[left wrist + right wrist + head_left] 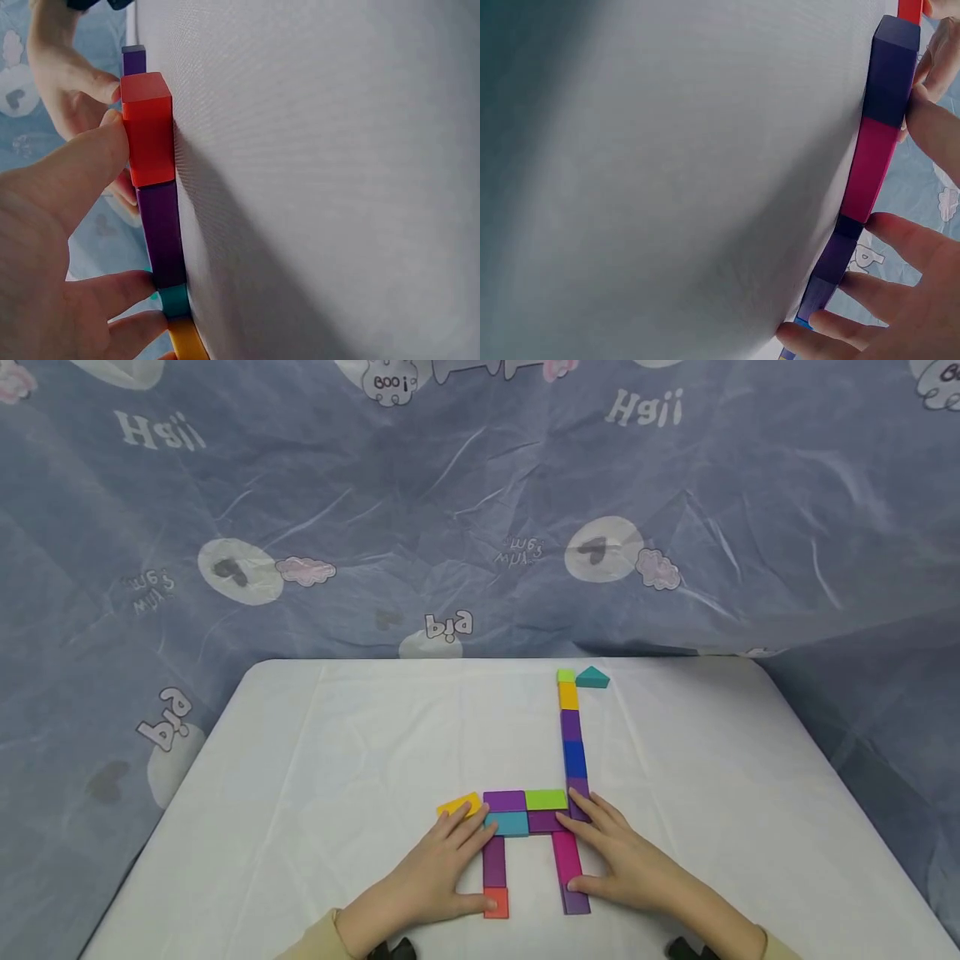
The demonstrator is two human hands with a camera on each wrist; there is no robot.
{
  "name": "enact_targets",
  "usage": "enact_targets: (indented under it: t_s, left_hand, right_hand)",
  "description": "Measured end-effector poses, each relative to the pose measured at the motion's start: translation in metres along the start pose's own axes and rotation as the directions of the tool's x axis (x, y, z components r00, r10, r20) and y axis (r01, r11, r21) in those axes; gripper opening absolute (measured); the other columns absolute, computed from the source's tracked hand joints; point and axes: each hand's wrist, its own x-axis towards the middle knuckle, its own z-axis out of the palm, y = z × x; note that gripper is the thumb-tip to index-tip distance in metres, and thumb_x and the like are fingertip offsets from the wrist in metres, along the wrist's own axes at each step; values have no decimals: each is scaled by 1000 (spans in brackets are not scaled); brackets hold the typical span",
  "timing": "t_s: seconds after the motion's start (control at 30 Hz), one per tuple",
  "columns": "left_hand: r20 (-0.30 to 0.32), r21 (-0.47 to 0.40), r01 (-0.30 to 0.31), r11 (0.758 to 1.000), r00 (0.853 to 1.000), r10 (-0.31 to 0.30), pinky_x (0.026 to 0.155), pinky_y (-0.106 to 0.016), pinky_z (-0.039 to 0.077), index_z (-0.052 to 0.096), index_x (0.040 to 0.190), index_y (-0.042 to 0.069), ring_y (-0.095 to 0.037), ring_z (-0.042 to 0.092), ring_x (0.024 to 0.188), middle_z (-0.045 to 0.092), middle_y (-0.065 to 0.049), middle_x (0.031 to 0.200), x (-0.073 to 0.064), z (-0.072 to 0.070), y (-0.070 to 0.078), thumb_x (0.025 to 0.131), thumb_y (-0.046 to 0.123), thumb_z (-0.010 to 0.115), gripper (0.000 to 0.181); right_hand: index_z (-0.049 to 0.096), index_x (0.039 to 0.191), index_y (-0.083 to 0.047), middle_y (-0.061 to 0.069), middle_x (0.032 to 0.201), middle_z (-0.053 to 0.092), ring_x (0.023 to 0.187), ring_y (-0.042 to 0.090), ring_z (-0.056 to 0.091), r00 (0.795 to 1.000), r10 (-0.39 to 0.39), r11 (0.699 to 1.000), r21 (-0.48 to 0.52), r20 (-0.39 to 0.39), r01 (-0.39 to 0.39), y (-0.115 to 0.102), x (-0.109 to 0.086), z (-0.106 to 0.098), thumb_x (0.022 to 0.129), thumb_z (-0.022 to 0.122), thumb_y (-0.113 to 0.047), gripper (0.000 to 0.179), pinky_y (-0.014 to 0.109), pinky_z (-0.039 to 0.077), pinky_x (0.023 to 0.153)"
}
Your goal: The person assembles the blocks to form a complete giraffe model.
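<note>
Coloured blocks lie flat on the table, joined into a four-legged-looking figure with a tall column. My left hand (423,881) spreads its fingers, the thumb touching the red block (498,910) and fingertips on the teal block (510,824) and near the tilted yellow block (463,801). Between red and teal lies a purple block (494,862). My right hand (633,864) also has its fingers spread. Its thumb touches near the joint of the magenta block (566,852) and the lower purple block (576,902); other fingertips rest about the column's base. Neither hand grips a block.
The column runs up through a blue block (575,759) and a yellow block (568,696) to a small lime block (566,676). Beside its top lies a teal triangular block (592,677), near the far edge of the white table (375,727). A printed blue cloth (465,485) hangs behind.
</note>
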Motion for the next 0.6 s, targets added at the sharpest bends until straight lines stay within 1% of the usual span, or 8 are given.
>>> enact_targets:
  t_s: [0.2,0.33,0.4,0.5,0.6]
  left_hand:
    - [5,21,-10,1000,1000,10,117,-52,31,35,153,10,-36,23,149,26,-10,163,-1,-4,2,90,64,56,86]
    - [6,5,-8,1000,1000,8,117,-54,31,35,153,7,-37,25,149,26,-11,163,-2,-7,3,91,62,55,86]
    - [9,-5,-1,1000,1000,1,118,-53,29,34,153,6,-35,24,149,25,-12,163,-2,-7,3,91,61,56,86]
    - [-2,-6,1,1000,1000,-2,119,-52,28,32,154,6,-35,23,150,24,-13,163,-2,-5,2,92,61,56,86]
    - [-31,0,-3,1000,1000,3,120,-52,25,30,154,6,-35,19,151,23,-15,163,0,-4,1,92,62,55,87]
  right_hand:
    - [47,147,-20,10,164,22,148,44,17,1000,10,1000,1,4,-10,-1,0,1,79,77,-52,81,65,42,102]
    - [47,147,-19,10,164,21,148,44,19,1000,10,1000,8,-1,-10,-2,-1,1,79,77,-50,81,65,44,101]
    - [47,148,-19,10,164,21,148,43,20,1000,8,1000,5,-2,-8,-3,0,0,79,77,-50,81,64,44,100]
    - [47,148,-19,10,165,20,148,43,20,1000,16,1000,13,7,-16,-3,0,0,79,78,-50,82,64,45,101]
    - [46,148,-19,10,165,20,148,43,20,999,30,999,17,17,-30,-4,-1,-2,78,78,-50,83,64,45,100]
